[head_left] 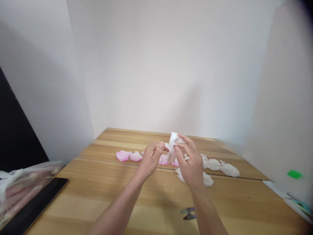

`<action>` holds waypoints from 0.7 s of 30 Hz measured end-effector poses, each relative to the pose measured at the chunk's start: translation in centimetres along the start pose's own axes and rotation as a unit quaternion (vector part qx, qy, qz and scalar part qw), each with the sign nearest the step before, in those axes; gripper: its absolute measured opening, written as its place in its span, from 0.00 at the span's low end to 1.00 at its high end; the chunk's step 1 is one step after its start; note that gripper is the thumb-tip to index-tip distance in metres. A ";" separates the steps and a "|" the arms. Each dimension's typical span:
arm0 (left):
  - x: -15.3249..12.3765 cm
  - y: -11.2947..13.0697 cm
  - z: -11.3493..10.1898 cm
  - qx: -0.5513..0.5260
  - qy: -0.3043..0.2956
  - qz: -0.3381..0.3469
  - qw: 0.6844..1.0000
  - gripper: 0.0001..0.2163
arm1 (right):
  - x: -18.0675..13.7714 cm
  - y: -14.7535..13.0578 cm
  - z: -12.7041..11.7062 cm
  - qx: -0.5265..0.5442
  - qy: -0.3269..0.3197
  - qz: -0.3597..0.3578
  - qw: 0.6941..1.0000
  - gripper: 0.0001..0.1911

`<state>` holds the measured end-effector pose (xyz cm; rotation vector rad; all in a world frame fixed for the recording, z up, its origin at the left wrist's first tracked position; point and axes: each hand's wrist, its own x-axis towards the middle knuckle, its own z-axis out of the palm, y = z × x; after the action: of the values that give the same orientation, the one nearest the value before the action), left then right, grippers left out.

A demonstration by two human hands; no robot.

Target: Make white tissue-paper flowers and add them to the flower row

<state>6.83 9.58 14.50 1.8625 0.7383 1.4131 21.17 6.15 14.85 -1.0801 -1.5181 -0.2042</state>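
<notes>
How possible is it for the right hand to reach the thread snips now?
Probably yes: the thread snips lie on the wooden table, partly hidden by the right forearm, with nothing visible on them. But the right hand holds white tissue and would likely need to release it first.

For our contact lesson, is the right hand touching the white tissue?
Touching: the head view shows the right hand pinching the tissue, with no gap visible.
</notes>
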 end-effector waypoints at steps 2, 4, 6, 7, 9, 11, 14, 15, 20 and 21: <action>-0.1 -0.1 0.2 0.016 -0.009 0.023 1.000 0.22 | -0.2 -0.1 0.4 -0.019 0.011 -0.034 0.999 0.07; -0.1 0.0 0.4 0.042 -0.005 0.046 0.998 0.19 | -0.3 -0.2 0.7 -0.030 0.020 -0.051 0.998 0.07; -0.1 0.2 0.5 0.064 0.008 0.055 0.996 0.15 | -0.3 -0.3 0.8 -0.032 0.029 -0.054 0.998 0.07; 0.0 0.2 0.6 0.070 0.015 0.056 0.996 0.13 | -0.3 -0.3 0.8 -0.030 0.031 -0.053 0.998 0.07; 0.0 0.3 0.6 0.076 0.024 0.052 0.995 0.10 | -0.3 -0.2 0.7 -0.028 0.036 -0.046 0.998 0.06; 0.1 0.1 0.5 0.076 0.034 0.034 0.996 0.09 | -0.2 -0.1 0.5 -0.025 0.041 -0.040 0.998 0.06; 0.3 -0.4 0.2 0.025 0.042 -0.026 0.998 0.11 | -0.1 0.4 0.3 -0.020 0.040 -0.016 0.999 0.06; 0.4 -0.6 0.1 -0.007 0.044 -0.044 0.998 0.11 | 0.0 0.6 0.2 -0.016 0.035 -0.002 0.999 0.06; 0.6 -1.1 -0.2 -0.091 0.075 -0.085 0.989 0.12 | 0.0 1.1 0.3 0.031 -0.017 0.063 0.997 0.09; 0.6 -1.1 -0.2 -0.090 0.079 -0.086 0.989 0.13 | 0.0 1.1 0.2 0.039 -0.022 0.065 0.997 0.10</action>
<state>6.71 10.76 14.02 1.5253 0.8010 1.4760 21.79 6.89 14.28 -1.1235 -1.4773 -0.0316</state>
